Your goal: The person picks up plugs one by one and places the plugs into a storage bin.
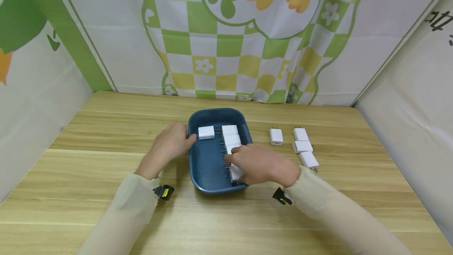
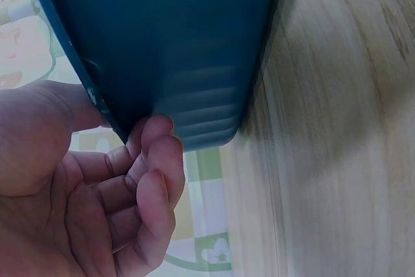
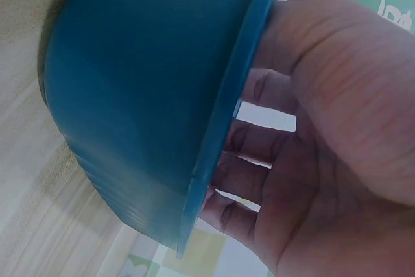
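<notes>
A dark blue plastic basin [image 1: 209,187] stands on the table in the head view. My left hand [image 1: 172,143] pinches its left rim, thumb over the edge and fingers against the outer wall [image 2: 194,50]. Inside, a white charger plug [image 1: 206,132] lies at the upper left, prongs pointing right. A column of several white charger plugs [image 1: 231,140] runs along the right side, prongs facing left. My right hand [image 1: 260,163] reaches over the right rim [image 3: 224,111] onto the lower part of this column and partly covers it. Its fingertips are hidden in the right wrist view; whether they grip a plug, I cannot tell.
Right of the basin, one white charger plug [image 1: 276,136] stands alone on the wooden table [image 1: 106,192]. Farther right, three more plugs [image 1: 302,146] form a slanting row. A patterned curtain [image 1: 226,50] hangs behind the table, with white side panels at left and right.
</notes>
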Demonstrator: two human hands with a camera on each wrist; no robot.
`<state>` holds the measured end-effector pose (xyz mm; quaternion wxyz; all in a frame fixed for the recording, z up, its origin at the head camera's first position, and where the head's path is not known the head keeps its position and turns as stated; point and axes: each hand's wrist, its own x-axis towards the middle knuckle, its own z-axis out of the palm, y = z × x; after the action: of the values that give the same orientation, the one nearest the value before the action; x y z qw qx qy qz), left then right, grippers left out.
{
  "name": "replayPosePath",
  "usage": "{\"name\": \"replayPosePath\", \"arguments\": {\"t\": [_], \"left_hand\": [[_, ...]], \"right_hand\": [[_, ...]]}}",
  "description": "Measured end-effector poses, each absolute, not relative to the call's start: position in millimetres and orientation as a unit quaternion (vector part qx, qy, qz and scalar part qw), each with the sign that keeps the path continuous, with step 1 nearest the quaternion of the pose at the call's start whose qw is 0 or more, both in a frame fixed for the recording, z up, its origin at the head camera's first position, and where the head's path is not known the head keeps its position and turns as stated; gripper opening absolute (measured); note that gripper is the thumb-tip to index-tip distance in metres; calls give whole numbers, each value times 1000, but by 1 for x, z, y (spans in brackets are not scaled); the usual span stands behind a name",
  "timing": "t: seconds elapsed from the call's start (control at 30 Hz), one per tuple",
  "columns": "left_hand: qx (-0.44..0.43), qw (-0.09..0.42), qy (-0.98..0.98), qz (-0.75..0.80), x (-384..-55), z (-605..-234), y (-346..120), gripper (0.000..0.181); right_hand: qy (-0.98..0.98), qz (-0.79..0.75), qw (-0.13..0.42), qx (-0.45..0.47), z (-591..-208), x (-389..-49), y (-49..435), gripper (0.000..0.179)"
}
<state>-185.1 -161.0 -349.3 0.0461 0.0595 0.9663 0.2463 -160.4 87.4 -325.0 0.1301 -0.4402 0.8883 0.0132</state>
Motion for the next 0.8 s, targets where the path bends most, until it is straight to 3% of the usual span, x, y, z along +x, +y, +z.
{"name": "replayPosePath", "arguments": {"t": [0.8], "left_hand": [[58,44,966,247,-183,-348,-159,45]], "right_hand": [[872,59,134,-468,-327,-163,79,30]]}}
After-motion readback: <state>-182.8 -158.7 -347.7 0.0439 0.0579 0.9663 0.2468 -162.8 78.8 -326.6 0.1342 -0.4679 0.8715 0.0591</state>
